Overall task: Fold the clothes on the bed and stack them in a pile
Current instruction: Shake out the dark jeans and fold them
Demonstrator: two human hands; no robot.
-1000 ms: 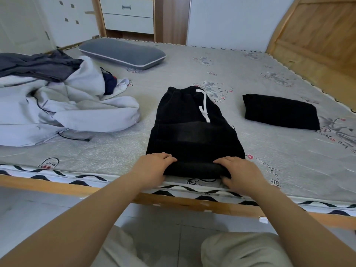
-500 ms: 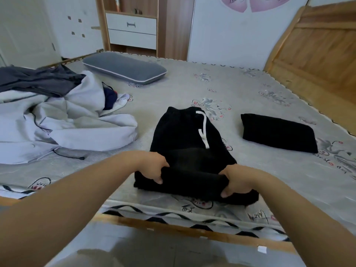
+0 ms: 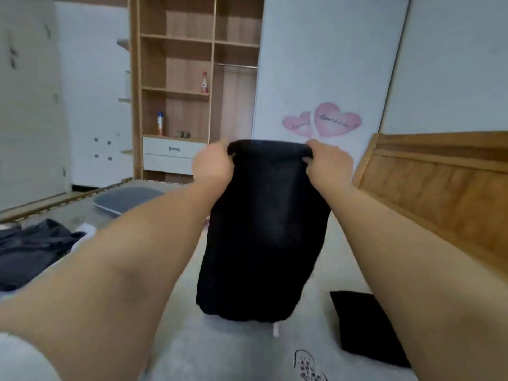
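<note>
Black drawstring pants [image 3: 264, 237], folded to a short panel, hang in the air over the bed [image 3: 228, 350]. My left hand [image 3: 213, 165] grips the top fold at its left corner. My right hand [image 3: 328, 160] grips the right corner. A white drawstring tip [image 3: 275, 329] dangles below the lower edge. A folded black garment [image 3: 362, 325] lies flat on the mattress at the lower right, partly hidden by my right forearm. Dark grey clothes [image 3: 35, 248] lie crumpled at the left.
A grey pillow [image 3: 126, 199] lies at the far side of the bed. A wooden headboard [image 3: 439, 188] stands at the right. An open wardrobe [image 3: 189, 86] with bottles and drawers stands behind the bed.
Both hands gripped the near fold of the pants and lifted them off the mattress, up to chest height. The view tilted up toward the wardrobe.
</note>
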